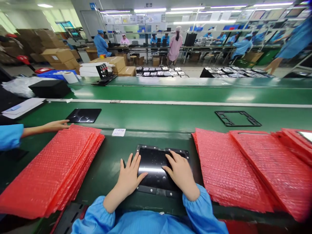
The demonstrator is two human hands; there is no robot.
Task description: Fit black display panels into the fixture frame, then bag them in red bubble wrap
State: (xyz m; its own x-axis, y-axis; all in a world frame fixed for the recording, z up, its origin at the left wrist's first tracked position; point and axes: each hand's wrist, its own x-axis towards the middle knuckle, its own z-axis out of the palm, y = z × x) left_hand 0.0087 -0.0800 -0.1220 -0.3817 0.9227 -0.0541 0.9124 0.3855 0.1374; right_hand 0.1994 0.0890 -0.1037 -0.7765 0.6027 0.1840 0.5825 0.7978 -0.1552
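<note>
1. The glossy black panel [152,159] lies flat on the green conveyor belt [146,113], directly in front of the person's chest, and a strip of light gleams across it. A black frame [146,190] with squared tabs edges it.
2. The left hand [129,177] rests at the panel's 8 o'clock edge, fingers spread wide and thumb lying across the surface. The right hand [180,172] sits at its 3 o'clock side, fingers fanned and pressing on the surface. Neither hand closes around the panel.
3. Blue sleeves [195,211] gather at both wrists, at 6 o'clock.
4. Thick stacks of red bubble-wrap bags [231,169] flank the panel at 3 o'clock and, as a second pile [52,169], at 9 o'clock.
5. A small white label [118,132] lies at 11 o'clock, just beyond the left stack.
6. Farther along the belt, a second black panel [84,115] lies at 10 o'clock, and an open black frame [237,118] at 2 o'clock.
7. A co-worker's hand [57,125], with a blue sleeve, reaches in at 9 o'clock, just above the left stack.
8. Cardboard boxes [57,55] are piled at 11 o'clock past the belt.
</note>
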